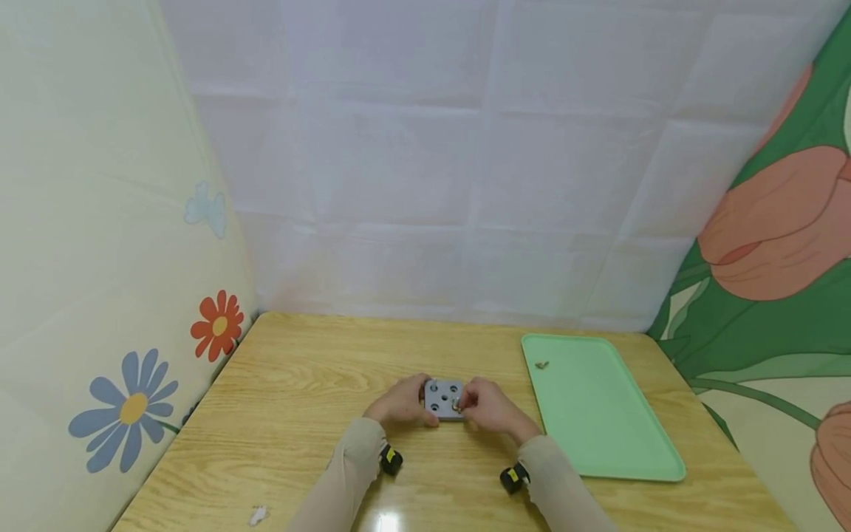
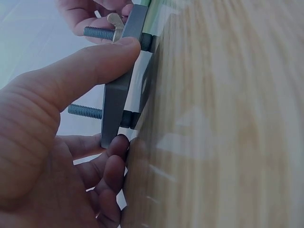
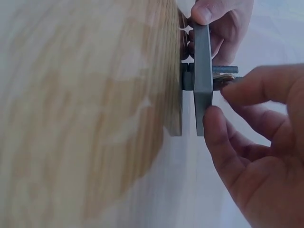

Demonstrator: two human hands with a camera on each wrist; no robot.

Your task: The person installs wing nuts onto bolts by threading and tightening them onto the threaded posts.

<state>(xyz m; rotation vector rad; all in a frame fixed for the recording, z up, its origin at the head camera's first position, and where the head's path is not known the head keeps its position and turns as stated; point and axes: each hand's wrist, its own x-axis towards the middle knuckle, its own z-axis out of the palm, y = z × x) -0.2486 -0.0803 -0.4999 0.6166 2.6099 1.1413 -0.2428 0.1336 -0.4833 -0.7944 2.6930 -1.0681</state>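
Note:
A grey metal plate (image 1: 444, 411) with holes lies between the two hands, raised off the table on dark bolt heads. Threaded bolts (image 2: 85, 111) stick up through it. My left hand (image 1: 401, 403) grips the plate's left side, with the thumb over the near edge and the other fingers curled at the far side. At the plate's right side, my right hand (image 1: 493, 406) pinches a brass-coloured wing nut (image 2: 115, 23) on the near right bolt. In the right wrist view, another fingertip of that hand rests by the plate's edge (image 3: 203, 71).
A light green tray (image 1: 598, 406) lies on the right of the wooden table (image 1: 319, 362). Small brass-coloured pieces (image 1: 541, 365) sit near its far left corner. A small white scrap (image 1: 258, 515) lies at the front left. Fabric sheets surround the table's back and sides.

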